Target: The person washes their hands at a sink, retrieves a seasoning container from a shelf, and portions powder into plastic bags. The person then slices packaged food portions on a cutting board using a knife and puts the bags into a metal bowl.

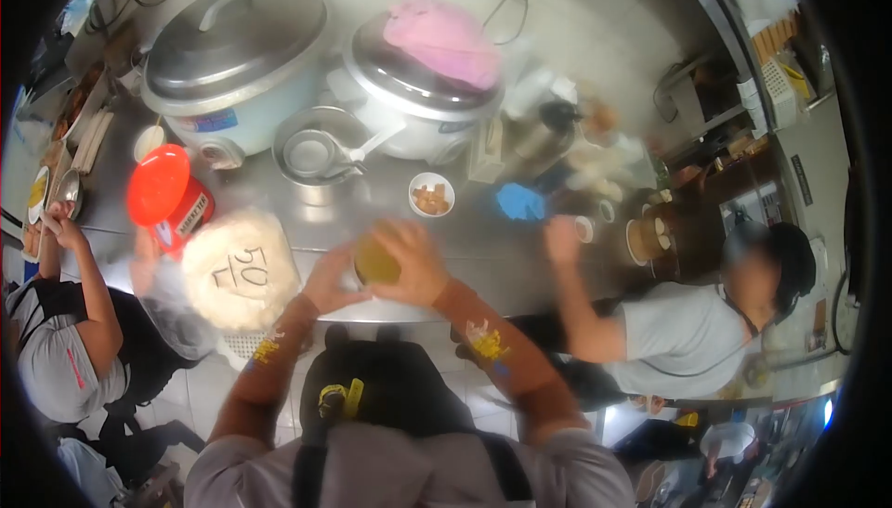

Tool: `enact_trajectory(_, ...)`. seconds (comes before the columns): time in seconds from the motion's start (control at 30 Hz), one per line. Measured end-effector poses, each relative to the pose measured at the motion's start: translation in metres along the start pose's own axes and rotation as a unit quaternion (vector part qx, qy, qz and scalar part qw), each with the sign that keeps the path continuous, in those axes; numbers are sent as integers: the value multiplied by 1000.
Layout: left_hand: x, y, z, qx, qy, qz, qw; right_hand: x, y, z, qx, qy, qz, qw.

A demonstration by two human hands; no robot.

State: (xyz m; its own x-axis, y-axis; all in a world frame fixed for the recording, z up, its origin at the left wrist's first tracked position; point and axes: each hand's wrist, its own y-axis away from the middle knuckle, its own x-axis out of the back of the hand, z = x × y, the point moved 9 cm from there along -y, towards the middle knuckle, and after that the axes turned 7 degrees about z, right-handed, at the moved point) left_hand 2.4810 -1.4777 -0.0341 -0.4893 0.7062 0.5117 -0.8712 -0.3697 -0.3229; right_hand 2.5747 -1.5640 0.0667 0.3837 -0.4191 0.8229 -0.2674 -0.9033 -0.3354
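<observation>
Over the front edge of the steel counter, my right hand point(414, 265) is wrapped around a round yellow-green thing point(378, 261), too blurred to name. My left hand point(334, 281) is closed against its left and lower side. Left of my hands is a large pale bag point(241, 276) marked "50". Behind that bag is a red container point(165, 188) with a label. A small white bowl point(431, 203) of brown pieces sits on the counter beyond my right hand.
Two large rice cookers point(232, 53) stand at the back, one topped by a pink cloth point(441, 39). Metal bowls point(314, 150) sit before them. A blue cloth point(520, 202) lies to the right. Co-workers stand at the right point(688, 332) and left point(70, 341).
</observation>
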Motion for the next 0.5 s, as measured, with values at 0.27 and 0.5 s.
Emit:
enact_trajectory(0.27,-12,9,19,70,-101,130,984,6,3,136,-264,-44,162,950)
enact_trajectory(0.5,-28,13,21,69,-252,179,949,11,1,179,-326,6,100,940)
